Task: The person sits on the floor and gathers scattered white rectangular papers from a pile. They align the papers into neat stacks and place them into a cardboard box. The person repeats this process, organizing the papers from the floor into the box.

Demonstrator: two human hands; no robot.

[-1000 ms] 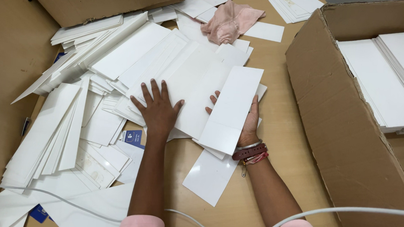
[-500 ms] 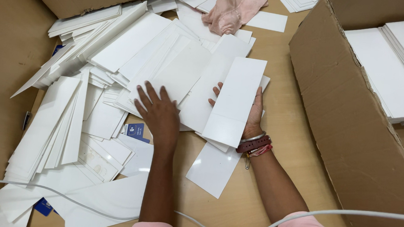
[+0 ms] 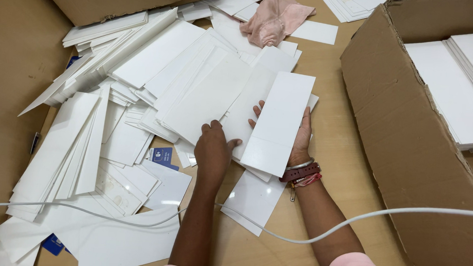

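The person is gathering flat white card sheets on the tan table [image 3: 308, 208]. The right hand [image 3: 300, 139] is holding a small stack of white sheets [image 3: 278, 124] from beneath and along its right edge; the fingers [image 3: 257, 113] are showing past its left edge, clamped on the stack with the palm under it. The left hand [image 3: 212, 150] is lying just left of that stack, its fingers curling under the lower edge of a wider sheet [image 3: 205, 101] from the loose pile; whether they are actually pinching it I cannot tell, since the tips are hidden.

The loose pile [image 3: 112, 114] is spreading well to the left of the held stack, many sheets fanned and overlapping, with a small blue card [image 3: 159, 155] peeking out among them. One more white sheet [image 3: 254, 197] is lying on the table just below the stack. A pink cloth [image 3: 273, 17] is sitting above it, towards the far edge. To the right of the stack an open cardboard box [image 3: 396, 115] is already holding neat white stacks [image 3: 458, 81].

Judging by this, only a few sheets are collected in hand, and most of the pile is remaining to be sorted.

A white cable [image 3: 318, 234] is crossing below the stack, over both forearms.
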